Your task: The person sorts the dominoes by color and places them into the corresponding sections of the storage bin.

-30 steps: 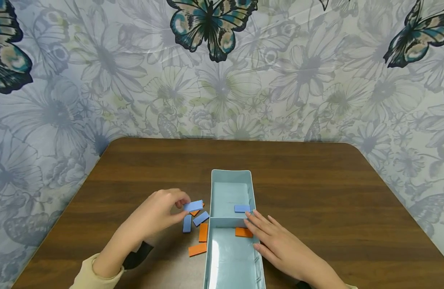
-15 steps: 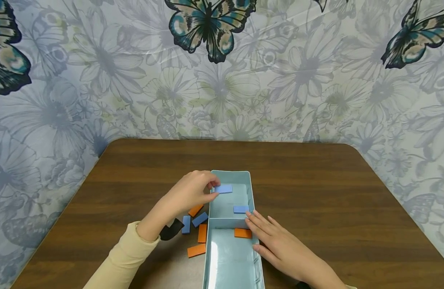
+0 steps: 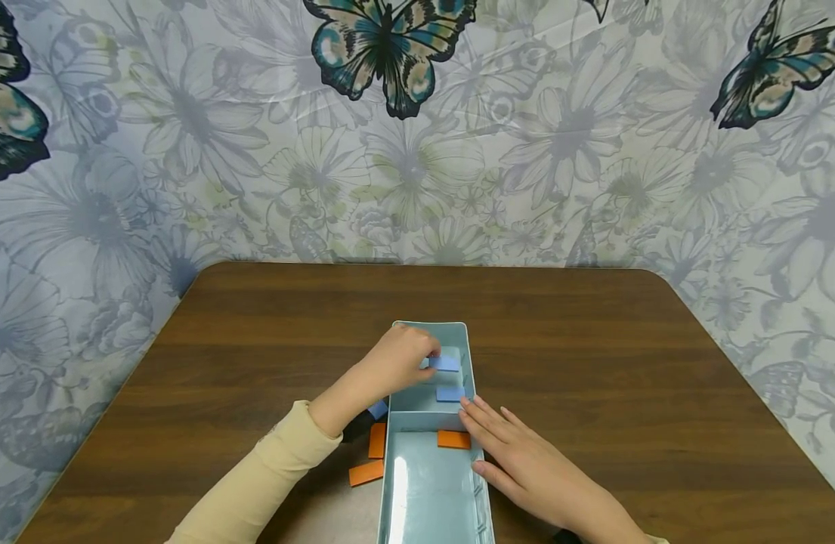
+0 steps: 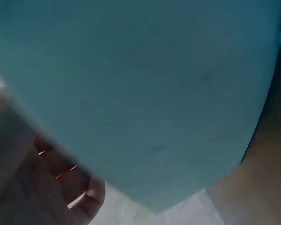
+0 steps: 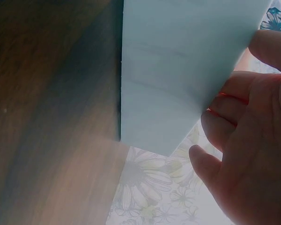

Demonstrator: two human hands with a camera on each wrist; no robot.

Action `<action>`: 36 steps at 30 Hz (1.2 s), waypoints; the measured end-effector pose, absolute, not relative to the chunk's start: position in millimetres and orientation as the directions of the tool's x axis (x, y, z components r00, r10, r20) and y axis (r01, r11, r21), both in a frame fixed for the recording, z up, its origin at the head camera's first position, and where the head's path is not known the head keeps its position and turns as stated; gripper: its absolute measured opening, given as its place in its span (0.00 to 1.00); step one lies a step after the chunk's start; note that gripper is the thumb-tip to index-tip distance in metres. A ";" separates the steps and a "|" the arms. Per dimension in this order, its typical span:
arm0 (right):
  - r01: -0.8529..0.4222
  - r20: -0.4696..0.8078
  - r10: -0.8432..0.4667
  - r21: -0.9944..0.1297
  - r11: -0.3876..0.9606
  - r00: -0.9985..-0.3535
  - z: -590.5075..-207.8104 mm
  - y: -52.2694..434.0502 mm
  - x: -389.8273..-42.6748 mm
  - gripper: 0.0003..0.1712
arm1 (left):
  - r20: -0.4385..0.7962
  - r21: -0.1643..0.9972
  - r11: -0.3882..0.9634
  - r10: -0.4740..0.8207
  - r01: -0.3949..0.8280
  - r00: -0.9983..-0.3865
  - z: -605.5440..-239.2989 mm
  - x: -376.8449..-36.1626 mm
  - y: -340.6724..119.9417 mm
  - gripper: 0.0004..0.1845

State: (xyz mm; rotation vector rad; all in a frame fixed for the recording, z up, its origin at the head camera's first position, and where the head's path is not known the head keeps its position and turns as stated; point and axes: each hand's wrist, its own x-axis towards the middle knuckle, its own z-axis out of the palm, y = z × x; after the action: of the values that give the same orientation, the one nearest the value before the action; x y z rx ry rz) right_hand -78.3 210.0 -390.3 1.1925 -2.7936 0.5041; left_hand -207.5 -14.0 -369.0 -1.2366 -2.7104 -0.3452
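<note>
In the head view my left hand (image 3: pixel 398 357) reaches over the left rim of a pale blue divided tray (image 3: pixel 417 483). Its thumb and fingers pinch a flat blue block (image 3: pixel 446 363) inside the far compartment. A second blue block (image 3: pixel 449 394) lies in that same compartment, nearer the divider. On the near side of the divider lies an orange block (image 3: pixel 453 439). My right hand (image 3: pixel 526 468) rests with straight fingers on the tray's right rim. Both wrist views mostly show the tray's outer wall (image 4: pixel 140 103); the left one hides the pinched block.
Left of the tray on the brown wooden table (image 3: pixel 567 325) lie an upright-laid orange block (image 3: pixel 377 440), another orange block (image 3: pixel 366 474) and a partly hidden blue block (image 3: pixel 378 409). A patterned butterfly-and-flower cloth (image 3: pixel 417 189) hangs behind the table.
My left hand has carried the blue block from the loose pile up and right, over the rim into the far compartment. My right hand has stayed on the tray's right rim.
</note>
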 end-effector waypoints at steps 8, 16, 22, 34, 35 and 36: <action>-0.720 0.194 -0.696 -0.273 0.638 -0.691 -390.6 210.6 -78.1 0.32 | 0.187 0.084 0.638 0.744 0.765 -0.641 -383.9 -210.4 -1.2 0.06; -0.718 0.192 -0.695 -0.275 0.640 -0.693 -391.4 211.0 -78.7 0.32 | 0.148 0.049 0.653 0.744 0.756 -0.652 -393.5 -210.8 6.2 0.07; -0.710 0.176 -0.693 -0.282 0.645 -0.699 -391.5 210.9 -79.7 0.32 | 0.103 0.064 0.656 0.745 0.752 -0.659 -395.9 -210.4 8.0 0.07; -0.715 0.185 -0.695 -0.284 0.639 -0.695 -392.5 211.9 -79.5 0.32 | 0.022 0.206 0.663 0.733 0.720 -0.680 -397.8 -214.6 10.2 0.05; -0.715 0.184 -0.696 -0.286 0.638 -0.694 -392.5 211.9 -79.7 0.32 | 0.016 0.227 0.662 0.730 0.714 -0.683 -398.3 -214.8 10.1 0.05; -0.715 0.183 -0.696 -0.286 0.638 -0.695 -392.5 211.8 -79.8 0.32 | 0.009 0.250 0.661 0.729 0.707 -0.685 -398.7 -215.1 10.1 0.05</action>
State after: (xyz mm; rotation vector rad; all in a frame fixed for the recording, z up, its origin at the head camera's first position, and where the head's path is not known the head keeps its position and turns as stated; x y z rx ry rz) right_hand -79.8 211.8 -392.5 1.2036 -2.7929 0.5248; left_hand -215.1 10.1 -398.7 -1.2762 -2.9461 -0.3809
